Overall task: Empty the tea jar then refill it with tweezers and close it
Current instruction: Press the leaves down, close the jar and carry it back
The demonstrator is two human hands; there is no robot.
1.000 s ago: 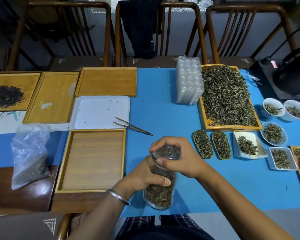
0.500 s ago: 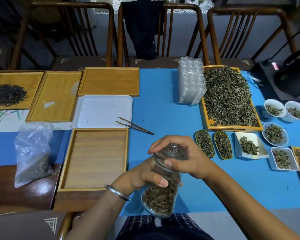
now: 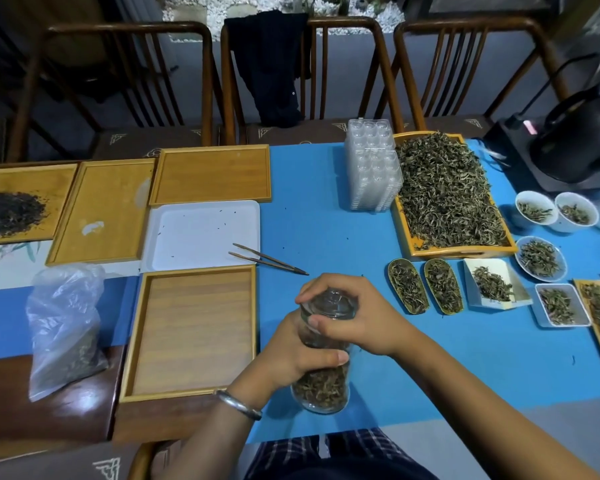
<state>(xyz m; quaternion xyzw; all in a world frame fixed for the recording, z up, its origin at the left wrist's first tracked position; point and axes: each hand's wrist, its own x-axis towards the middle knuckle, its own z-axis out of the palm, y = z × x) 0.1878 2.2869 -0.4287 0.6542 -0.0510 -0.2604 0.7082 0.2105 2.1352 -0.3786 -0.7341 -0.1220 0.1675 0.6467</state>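
My left hand [image 3: 291, 355] wraps the tea jar [image 3: 323, 375] at the counter's [image 3: 326, 220] near edge; my right hand [image 3: 354, 317] grips its lid [image 3: 329, 301]. The jar looks full, so emptying, refilling with the tweezers [image 3: 267, 259] and closing all remain.

**Count of things on the table**

Five wooden trays are seen, four at the left [image 3: 194, 334] and one heaped with leaves [image 3: 447, 192] at upper right. One white tray [image 3: 201, 233], one jar [image 3: 323, 362], one pair of tweezers [image 3: 267, 259] and one plastic bag [image 3: 66, 327] are counted. Three chairs [image 3: 125, 81] are lined along the top.
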